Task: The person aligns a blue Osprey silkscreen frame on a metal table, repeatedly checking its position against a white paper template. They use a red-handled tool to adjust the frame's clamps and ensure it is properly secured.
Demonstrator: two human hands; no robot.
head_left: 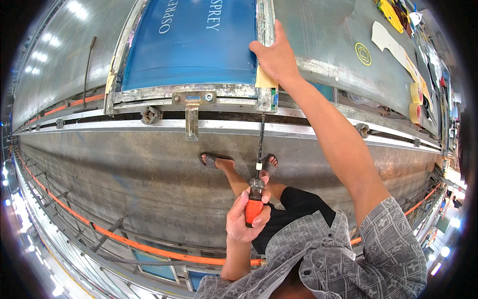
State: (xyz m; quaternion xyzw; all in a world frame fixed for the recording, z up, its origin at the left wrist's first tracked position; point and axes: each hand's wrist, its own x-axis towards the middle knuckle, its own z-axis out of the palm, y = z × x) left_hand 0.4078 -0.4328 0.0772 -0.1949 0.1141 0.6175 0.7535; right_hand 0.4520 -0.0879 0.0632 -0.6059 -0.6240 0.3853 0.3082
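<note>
My left hand is wrapped round the red handle of a screwdriver. Its long dark shaft points away from me, and the tip meets the near right corner of a metal-framed printing screen. Blue mesh with pale lettering fills this frame. My right hand grips the frame's right side rail just beyond that corner, thumb over the inner edge and one finger stretched along the rail; the other fingers are mostly hidden. A metal bracket is bolted to the frame's near rail and hangs over the table edge.
The frame lies on a long grey table with a metal edge rail carrying clamp knobs. Tape rolls and a pale cut-out sheet lie at right. A dark rod stands at left. Behind me runs an orange rail.
</note>
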